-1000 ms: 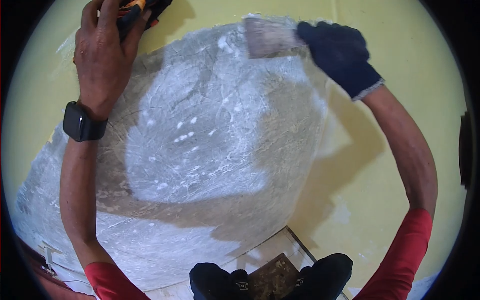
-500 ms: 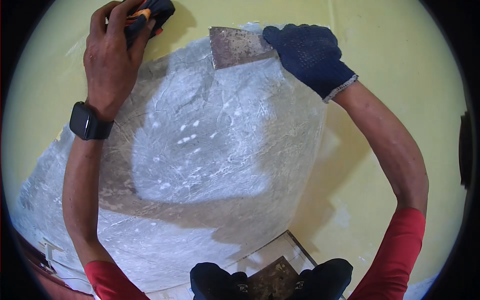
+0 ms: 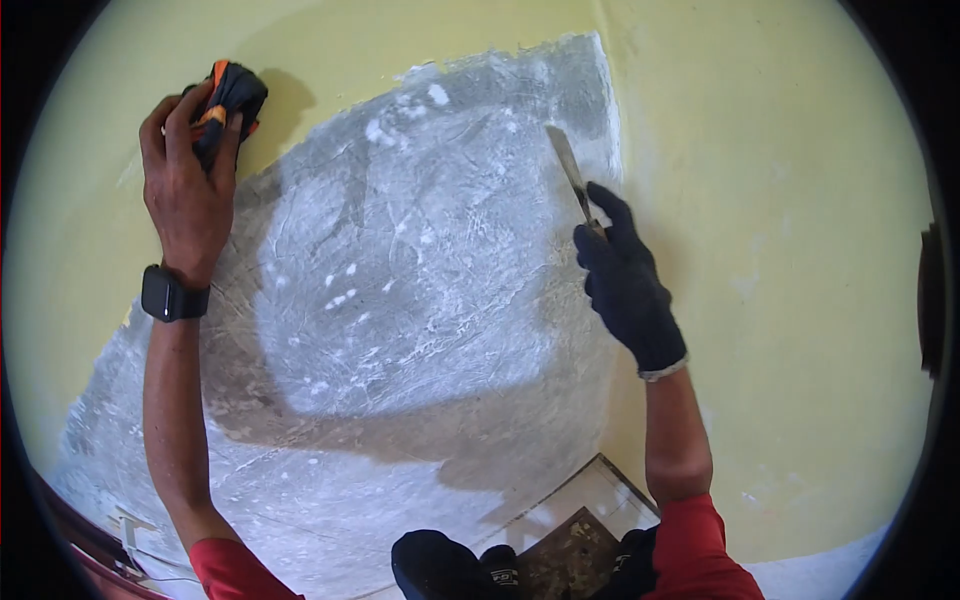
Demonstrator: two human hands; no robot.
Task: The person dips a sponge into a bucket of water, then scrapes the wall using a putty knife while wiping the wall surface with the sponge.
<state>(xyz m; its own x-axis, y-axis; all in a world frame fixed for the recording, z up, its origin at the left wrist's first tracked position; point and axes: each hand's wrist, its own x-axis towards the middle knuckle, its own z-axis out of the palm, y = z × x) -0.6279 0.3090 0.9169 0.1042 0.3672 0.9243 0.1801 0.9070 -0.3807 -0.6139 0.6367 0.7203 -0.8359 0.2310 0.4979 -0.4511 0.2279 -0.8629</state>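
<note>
My left hand (image 3: pixel 188 215), bare and with a black watch (image 3: pixel 172 293) at the wrist, is closed on a black-and-orange bundle (image 3: pixel 240 95) against the yellow wall (image 3: pixel 750 180). The bundle's exact kind is unclear. In a dark blue knitted glove, my right hand (image 3: pixel 630 285) grips a scraper (image 3: pixel 566 162) by its handle, which the fingers mostly hide. The blade appears nearly edge-on and points up and left over the right part of a grey bare patch (image 3: pixel 400 260). Whether the blade touches the surface I cannot tell. Ragged paint edges border the patch.
At the bottom, my dark-clothed legs (image 3: pixel 440 565) flank a stained brown board (image 3: pixel 570 555) near a pale, dark-edged floor section (image 3: pixel 608 490). A reddish-brown wooden edge (image 3: pixel 85 545) and a thin cable (image 3: pixel 160 577) are at lower left. Something dark (image 3: pixel 930 300) stands at the right edge.
My right hand has moved down with the scraper, whose blade has turned from broadside to nearly edge-on. My left hand and the bundle have shifted left and down. More of the patch's top shows.
</note>
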